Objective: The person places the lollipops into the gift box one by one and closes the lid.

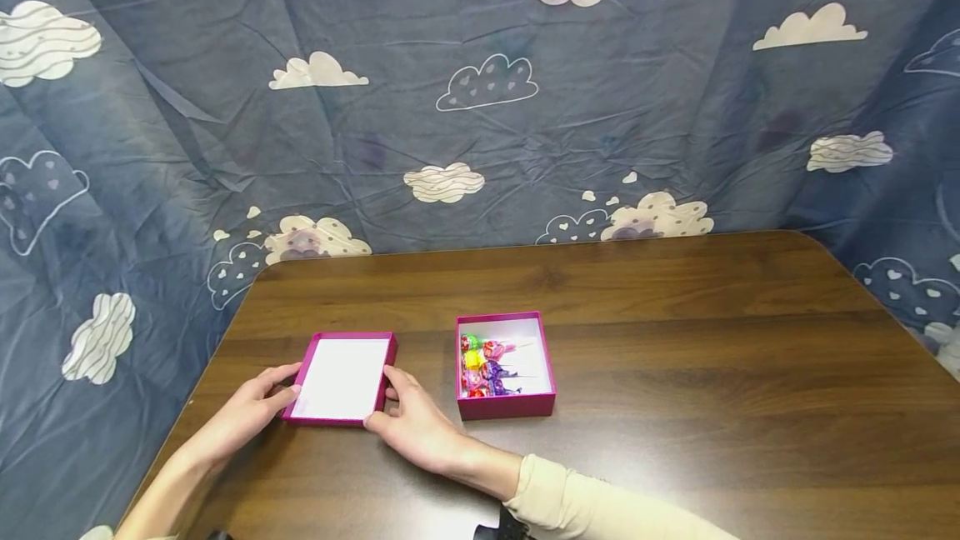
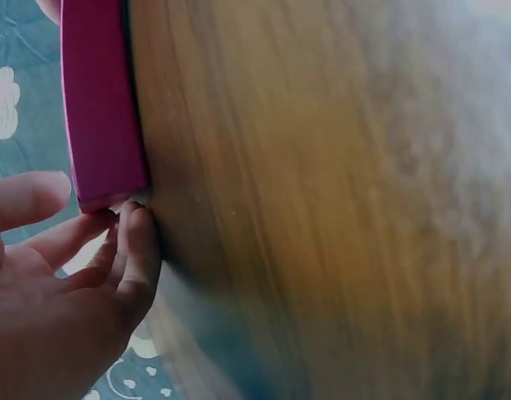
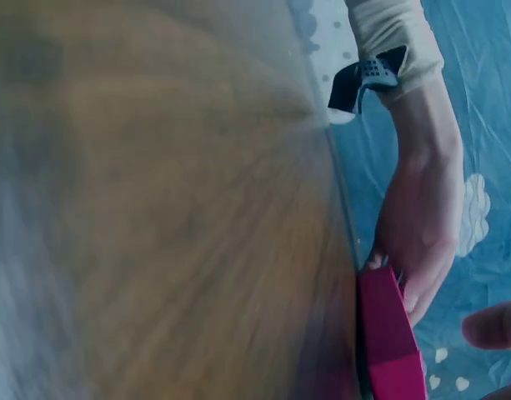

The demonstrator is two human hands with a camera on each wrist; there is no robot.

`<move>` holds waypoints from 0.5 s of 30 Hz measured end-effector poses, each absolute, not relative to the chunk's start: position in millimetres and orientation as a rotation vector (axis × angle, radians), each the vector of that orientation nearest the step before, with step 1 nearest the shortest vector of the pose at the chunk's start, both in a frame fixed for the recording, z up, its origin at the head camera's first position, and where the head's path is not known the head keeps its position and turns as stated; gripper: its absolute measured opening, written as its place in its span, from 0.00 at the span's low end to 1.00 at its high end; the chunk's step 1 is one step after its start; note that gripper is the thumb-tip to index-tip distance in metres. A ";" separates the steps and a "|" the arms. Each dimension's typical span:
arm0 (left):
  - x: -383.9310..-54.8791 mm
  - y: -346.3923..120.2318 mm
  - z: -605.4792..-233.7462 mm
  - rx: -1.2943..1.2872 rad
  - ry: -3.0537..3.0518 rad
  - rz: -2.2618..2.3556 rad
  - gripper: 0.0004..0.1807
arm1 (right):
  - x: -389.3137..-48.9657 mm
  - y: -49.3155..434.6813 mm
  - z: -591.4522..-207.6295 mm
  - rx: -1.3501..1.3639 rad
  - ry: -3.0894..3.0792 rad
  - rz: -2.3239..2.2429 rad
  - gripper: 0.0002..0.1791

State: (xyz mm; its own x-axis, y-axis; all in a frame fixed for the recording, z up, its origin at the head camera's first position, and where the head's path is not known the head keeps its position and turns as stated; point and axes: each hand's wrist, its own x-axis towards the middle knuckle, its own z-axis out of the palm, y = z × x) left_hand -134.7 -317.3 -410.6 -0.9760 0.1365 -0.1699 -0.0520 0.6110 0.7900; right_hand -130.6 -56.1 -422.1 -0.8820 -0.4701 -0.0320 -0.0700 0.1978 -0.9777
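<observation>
A shallow magenta box lid (image 1: pixel 341 380) with a white inside lies at the left of the table, its hollow side up. My left hand (image 1: pixel 253 405) holds its left wall, fingers outside and thumb at the rim. At the right wall my right hand (image 1: pixel 422 430) grips it, with the thumb by the near corner. In the left wrist view, the fingertips meet the end of the lid's magenta wall (image 2: pixel 105 108). Right of both hands stands a magenta box (image 1: pixel 507 407) holding several wrapped lollipops (image 1: pixel 491 369), mostly along its left side.
The brown wooden table (image 1: pixel 712 373) has rounded far corners. Behind it and at both sides hangs a dark blue cloth (image 1: pixel 480 140) with cloud patterns. The lollipop box stands close to my right forearm.
</observation>
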 end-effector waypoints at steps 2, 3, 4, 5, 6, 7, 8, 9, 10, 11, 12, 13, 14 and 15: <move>-131.6 -315.7 -408.9 0.042 2.607 1.338 0.26 | -127.6 -56.2 -420.9 -0.529 2.131 -1.752 0.40; -130.2 -315.1 -408.3 0.037 2.590 1.371 0.26 | -126.3 -56.0 -420.1 -0.538 2.119 -1.765 0.40; -128.8 -314.5 -407.6 0.027 2.569 1.410 0.25 | -125.1 -55.6 -419.3 -0.542 2.112 -1.774 0.39; -127.5 -313.6 -407.0 0.003 2.551 1.448 0.24 | -124.0 -55.1 -418.8 -0.543 2.112 -1.778 0.39; -126.1 -313.0 -406.6 -0.011 2.538 1.480 0.23 | -123.0 -54.3 -418.0 -0.542 2.116 -1.778 0.39; -124.5 -312.9 -406.2 -0.012 2.526 1.505 0.22 | -122.1 -53.4 -417.3 -0.538 2.129 -1.771 0.38; -123.1 -313.0 -405.9 -0.008 2.509 1.535 0.21 | -121.2 -52.5 -416.4 -0.533 2.134 -1.769 0.38; -121.9 -313.4 -405.5 -0.013 2.488 1.564 0.20 | -120.3 -51.6 -415.6 -0.532 2.137 -1.769 0.38; -120.8 -313.7 -405.1 -0.020 2.476 1.589 0.19 | -119.4 -50.8 -414.5 -0.533 2.138 -1.769 0.38; -119.9 -314.5 -404.8 -0.008 2.469 1.608 0.19 | -118.6 -50.1 -413.5 -0.537 2.132 -1.773 0.38; -118.9 -315.5 -404.5 -0.001 2.451 1.634 0.19 | -117.8 -49.5 -412.2 -0.540 2.123 -1.780 0.38; -118.0 -316.8 -404.2 0.016 2.433 1.659 0.19 | -117.0 -48.8 -410.8 -0.544 2.114 -1.788 0.38; -117.4 -317.9 -403.5 0.024 2.412 1.692 0.19 | -116.2 -48.0 -409.4 -0.550 2.104 -1.796 0.38; -116.7 -318.9 -403.0 0.033 2.393 1.724 0.19 | -115.6 -47.2 -407.8 -0.557 2.100 -1.800 0.38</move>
State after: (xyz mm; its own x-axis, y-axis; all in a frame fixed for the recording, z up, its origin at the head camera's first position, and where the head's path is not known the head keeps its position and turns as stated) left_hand -116.7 -318.9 -403.0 -0.9813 0.1296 -0.1423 -0.0939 0.3226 0.9419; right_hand -115.6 -47.2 -407.8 -0.8730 -0.4876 0.0112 -0.0856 0.1306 -0.9877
